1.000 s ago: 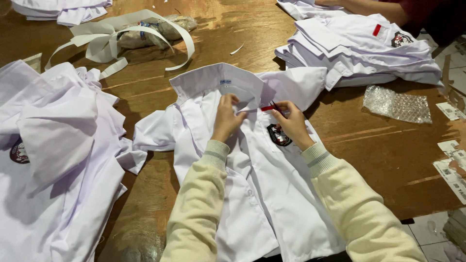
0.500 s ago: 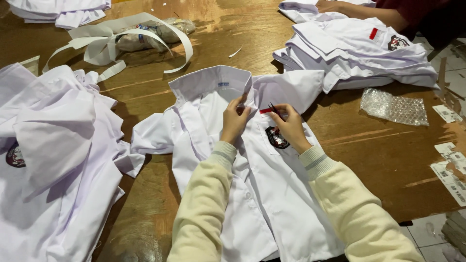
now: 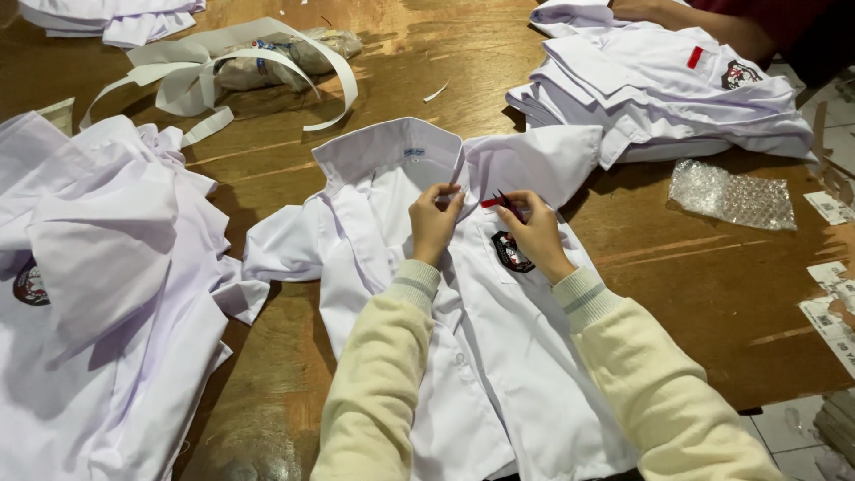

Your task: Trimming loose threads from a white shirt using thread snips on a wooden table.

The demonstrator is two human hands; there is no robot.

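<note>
1 white shirt (image 3: 481,356) spread flat mid-table, left hand (image 3: 434,221) pinching its front edge below the collar, right hand (image 3: 534,233) pinching a small dark tool beside the red tag (image 3: 491,203) above the chest badge. Judging by the heaps: folded stack (image 3: 659,89) beyond the shirt seemingly finished, loose pile (image 3: 98,294) left of it seemingly waiting. Bare wood right of the shirt, up to the bubble wrap (image 3: 732,194); table edge close at lower right.

blue collar label (image 3: 414,152) | red pocket tag (image 3: 491,203) | bubble-wrap packet (image 3: 732,194), right | printed slips (image 3: 830,303), edge
</note>
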